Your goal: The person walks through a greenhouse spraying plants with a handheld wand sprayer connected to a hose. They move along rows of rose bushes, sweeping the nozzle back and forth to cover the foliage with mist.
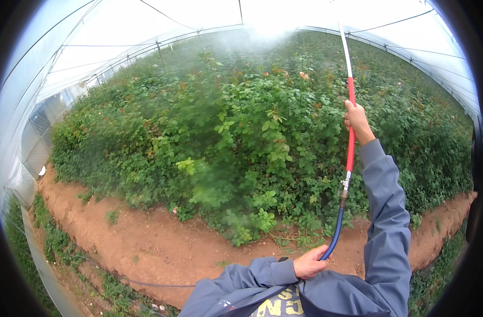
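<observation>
My right hand (357,119) grips the red sleeve (351,148) of a long spray lance, held nearly upright at arm's length. Above the sleeve its white tube (345,51) reaches past the top of the rose plants; the tip is lost in the glare. A metal valve fitting (345,185) joins the lance's lower end to a blue hose (338,228). Close to my waist, my left hand (311,262) is closed around that hose. Pale spray mist (249,41) hangs over the far plants and drifts down across the nearer leaves.
Dense rose bushes (241,130) with a few peach blooms (303,75) fill the bed ahead. A bare soil path (154,241) runs before me, with a thin dark line (158,284) lying along it. Plastic greenhouse sheeting (23,103) rises at the left, beneath an arched metal frame (158,45).
</observation>
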{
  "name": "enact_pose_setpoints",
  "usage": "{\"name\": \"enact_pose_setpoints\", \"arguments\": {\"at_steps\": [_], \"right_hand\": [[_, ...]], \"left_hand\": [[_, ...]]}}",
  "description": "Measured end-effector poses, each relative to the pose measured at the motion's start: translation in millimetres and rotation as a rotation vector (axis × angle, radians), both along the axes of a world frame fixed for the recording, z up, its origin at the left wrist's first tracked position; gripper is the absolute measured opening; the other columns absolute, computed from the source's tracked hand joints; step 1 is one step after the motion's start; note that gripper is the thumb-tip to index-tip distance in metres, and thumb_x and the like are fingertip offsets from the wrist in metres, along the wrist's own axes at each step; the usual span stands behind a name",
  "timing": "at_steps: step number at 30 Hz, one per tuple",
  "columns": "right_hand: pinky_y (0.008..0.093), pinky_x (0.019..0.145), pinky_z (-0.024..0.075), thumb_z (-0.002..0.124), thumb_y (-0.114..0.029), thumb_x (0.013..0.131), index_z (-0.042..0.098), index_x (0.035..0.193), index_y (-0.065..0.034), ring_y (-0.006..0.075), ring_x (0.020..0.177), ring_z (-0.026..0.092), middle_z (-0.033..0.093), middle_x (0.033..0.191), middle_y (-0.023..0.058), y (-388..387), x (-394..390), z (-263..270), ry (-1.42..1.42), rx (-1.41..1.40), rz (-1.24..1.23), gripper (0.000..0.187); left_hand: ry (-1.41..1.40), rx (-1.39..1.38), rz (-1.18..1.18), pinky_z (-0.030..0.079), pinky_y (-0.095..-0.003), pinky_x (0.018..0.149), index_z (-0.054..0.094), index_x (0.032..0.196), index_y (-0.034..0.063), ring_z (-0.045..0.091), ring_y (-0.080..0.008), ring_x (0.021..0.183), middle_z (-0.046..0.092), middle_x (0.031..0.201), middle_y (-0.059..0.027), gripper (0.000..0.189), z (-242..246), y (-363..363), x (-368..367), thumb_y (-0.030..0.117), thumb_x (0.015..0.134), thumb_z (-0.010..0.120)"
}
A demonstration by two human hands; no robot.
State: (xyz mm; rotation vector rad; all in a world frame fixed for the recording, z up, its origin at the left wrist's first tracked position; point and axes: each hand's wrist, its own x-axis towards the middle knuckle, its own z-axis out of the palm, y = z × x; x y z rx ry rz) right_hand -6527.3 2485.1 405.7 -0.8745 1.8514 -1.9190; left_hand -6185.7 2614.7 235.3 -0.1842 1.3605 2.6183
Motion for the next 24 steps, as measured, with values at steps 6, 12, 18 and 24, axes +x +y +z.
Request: {"name": "enact_pose_setpoints", "arguments": {"at_steps": [6, 12, 18, 24], "right_hand": [[0.0243, 0.036, 0.0330, 0.049, -0.031, 0.091, 0.040, 0.083, -0.0120, 0.0059, 0.041, 0.037, 0.040, 0.058, -0.0038, -9, 27, 12, 0.006, 0.003, 0.132, 0.023], [0.0244, 0.035, 0.0332, 0.049, -0.031, 0.091, 0.042, 0.086, -0.0107, 0.0064, 0.040, 0.037, 0.041, 0.058, -0.0031, -40, 51, 14, 0.021, 0.025, 0.209, 0.023], [0.0257, 0.036, 0.0347, 0.050, -0.032, 0.091, 0.042, 0.085, -0.0092, 0.0084, 0.041, 0.039, 0.044, 0.059, -0.0010, -64, 57, 7, 0.062, 0.072, 0.167, 0.025], [0.0269, 0.036, 0.0358, 0.050, -0.032, 0.090, 0.043, 0.084, -0.0074, 0.0097, 0.041, 0.041, 0.045, 0.060, 0.0003, -69, 53, 1, 0.059, 0.078, 0.177, 0.027]], "left_hand": [[-0.013, -0.031, -0.036, 0.024, -0.0218, 0.032, 0.039, 0.107, 0.0094, 0.033, -0.0054, 0.036, 0.042, 0.063, 0.0024, 0.023, -2, -2, 4, 0.008, 0.086, 0.050], [0.015, -0.004, -0.002, 0.024, -0.0217, 0.032, 0.039, 0.107, 0.0092, 0.033, -0.0054, 0.037, 0.042, 0.063, 0.0024, 0.023, 0, -6, 14, 0.008, 0.086, 0.050], [-0.005, -0.013, 0.058, 0.024, -0.0214, 0.032, 0.039, 0.107, 0.0093, 0.033, -0.0051, 0.037, 0.042, 0.064, 0.0025, 0.023, 5, -11, 26, 0.008, 0.087, 0.050], [0.014, -0.013, 0.078, 0.024, -0.0207, 0.032, 0.040, 0.107, 0.0097, 0.033, -0.0044, 0.037, 0.042, 0.064, 0.0031, 0.023, 1, -13, 28, 0.009, 0.087, 0.050]]}}
